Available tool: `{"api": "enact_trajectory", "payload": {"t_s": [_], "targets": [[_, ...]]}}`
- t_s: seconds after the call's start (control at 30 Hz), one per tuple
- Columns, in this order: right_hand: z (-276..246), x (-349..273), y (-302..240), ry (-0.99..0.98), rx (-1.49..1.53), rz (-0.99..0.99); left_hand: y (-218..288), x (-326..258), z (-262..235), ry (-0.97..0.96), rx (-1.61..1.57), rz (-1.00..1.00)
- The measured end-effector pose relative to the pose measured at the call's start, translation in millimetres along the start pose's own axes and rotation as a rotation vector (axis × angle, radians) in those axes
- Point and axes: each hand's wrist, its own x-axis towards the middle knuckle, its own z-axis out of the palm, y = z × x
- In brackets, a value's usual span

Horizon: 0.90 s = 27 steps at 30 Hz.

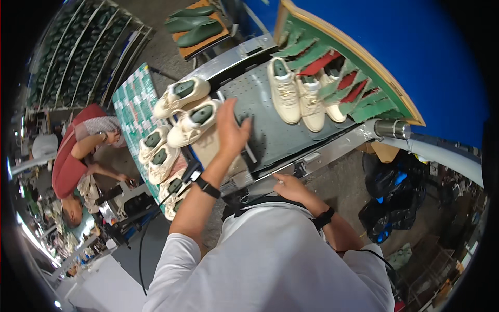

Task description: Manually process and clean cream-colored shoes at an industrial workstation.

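Observation:
My left hand (231,129) is open over the near end of the conveyor, fingers stretched and thumb apart. Beside its fingers lies a cream sneaker (193,125) with a green last inside; I cannot tell whether they touch. Another cream sneaker (182,98) sits just beyond it. My right hand (292,188) is low by the conveyor's metal edge (322,153), its fingers curled and nothing visible in them. Three cream sneakers stand on the dark perforated belt (254,99); the nearest to me is a laced sneaker (312,106), and the rearmost is partly covered by green and red flaps (348,86).
A blue machine (405,47) with a wood-edged opening stands at right. More cream sneakers (161,164) rest on a patterned board (136,99) at left. A co-worker in red (78,151) bends beyond it. Green lasts (195,28) lie on a stand; black bags (390,192) sit at right.

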Motion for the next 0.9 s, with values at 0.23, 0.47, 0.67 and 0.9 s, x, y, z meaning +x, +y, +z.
{"api": "enact_trajectory", "payload": {"t_s": [0.23, 0.47, 0.67, 0.9], "targets": [[-51, -34, 19, 0.059, -0.14, 0.03, 24, 67, 194, 0.067, -0.353, -0.434], [-68, -56, 43, 0.139, 0.057, 0.162, 3, 79, 158, -0.218, -0.696, -0.515], [-38, -43, 48, 0.2, 0.145, 0.047, -23, 2, 36, -0.458, -1.134, -0.895], [10, -12, 5, 0.18, 0.039, -0.162, 8, -137, -50, 0.07, -0.389, -0.466]]}}
